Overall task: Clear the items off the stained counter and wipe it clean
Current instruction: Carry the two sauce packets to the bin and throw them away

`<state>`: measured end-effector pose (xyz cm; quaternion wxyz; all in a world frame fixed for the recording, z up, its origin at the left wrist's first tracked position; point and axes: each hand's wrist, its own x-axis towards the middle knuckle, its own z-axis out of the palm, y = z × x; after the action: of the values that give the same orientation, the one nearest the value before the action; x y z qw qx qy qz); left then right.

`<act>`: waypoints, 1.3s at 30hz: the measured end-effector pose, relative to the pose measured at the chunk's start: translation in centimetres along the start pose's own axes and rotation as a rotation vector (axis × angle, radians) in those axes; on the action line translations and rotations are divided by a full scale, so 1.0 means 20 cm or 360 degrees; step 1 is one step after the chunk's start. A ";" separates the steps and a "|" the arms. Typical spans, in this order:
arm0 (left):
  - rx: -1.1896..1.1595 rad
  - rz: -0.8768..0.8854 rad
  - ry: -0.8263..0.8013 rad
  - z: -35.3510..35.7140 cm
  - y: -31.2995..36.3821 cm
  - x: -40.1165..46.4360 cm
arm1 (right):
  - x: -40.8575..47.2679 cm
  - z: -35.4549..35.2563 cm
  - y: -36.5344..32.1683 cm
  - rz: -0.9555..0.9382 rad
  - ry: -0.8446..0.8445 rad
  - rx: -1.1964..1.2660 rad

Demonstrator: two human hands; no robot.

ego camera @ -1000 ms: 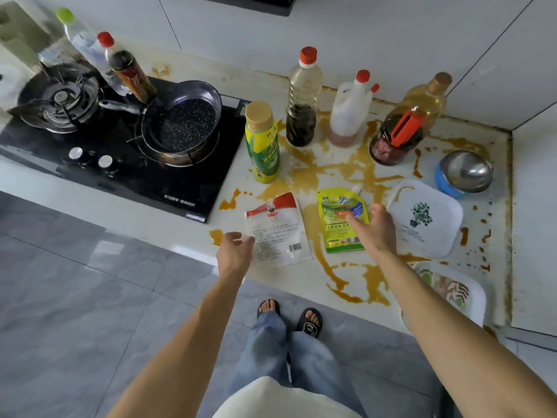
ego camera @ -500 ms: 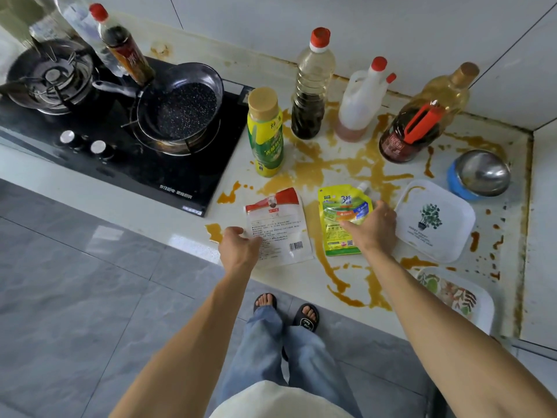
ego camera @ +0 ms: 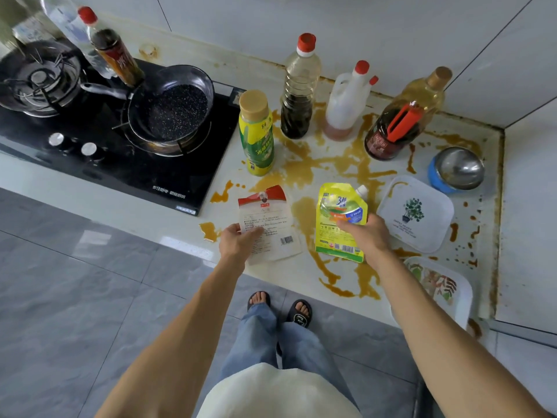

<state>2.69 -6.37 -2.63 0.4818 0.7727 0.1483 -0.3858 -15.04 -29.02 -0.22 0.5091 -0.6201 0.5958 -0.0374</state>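
Note:
The white counter (ego camera: 301, 276) is smeared with brown-yellow sauce stains (ego camera: 319, 167). My left hand (ego camera: 238, 242) pinches the near left corner of a flat white pouch with a red top (ego camera: 268, 224). My right hand (ego camera: 367, 233) grips a yellow-green spouted pouch (ego camera: 337, 218) at its right side, and the pouch looks slightly raised. Behind them stand a yellow-green bottle (ego camera: 256, 134), a dark-sauce bottle with a red cap (ego camera: 300, 89), a white jug (ego camera: 346, 101) and an amber oil bottle (ego camera: 407, 116).
A white square plate with a plant print (ego camera: 416, 212), a steel bowl on a blue base (ego camera: 456, 168) and a patterned plate (ego camera: 437, 285) lie at the right. A black hob (ego camera: 120, 164) with a pan (ego camera: 171, 107) sits left, with bottles behind it. A wall bounds the right.
Both hands reached forward onto the two pouches. The left hand took the white pouch's corner, and the right hand closed on the yellow-green pouch, which now looks lifted and shifted.

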 end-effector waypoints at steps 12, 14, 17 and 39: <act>0.0044 0.0087 -0.0203 -0.30 -0.13 -0.13 | -0.47 -0.12 0.24 0.0035 -0.0106 0.0149; 0.0136 0.0091 -0.0195 -0.38 -0.19 -0.14 | -0.54 -0.12 0.28 0.0030 -0.0109 0.0159; 0.0175 0.0085 -0.0150 -0.50 -0.28 -0.16 | -0.61 -0.12 0.31 0.0015 -0.0102 0.0127; -0.0574 -0.0486 0.0831 -1.15 -1.59 -1.00 | -0.70 0.62 0.12 -0.0524 -0.0995 -0.1074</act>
<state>-19.17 31.89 -2.50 0.4930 0.7166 0.4462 -0.2104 -12.66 -10.30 0.19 0.4214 -0.8181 0.2872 0.2658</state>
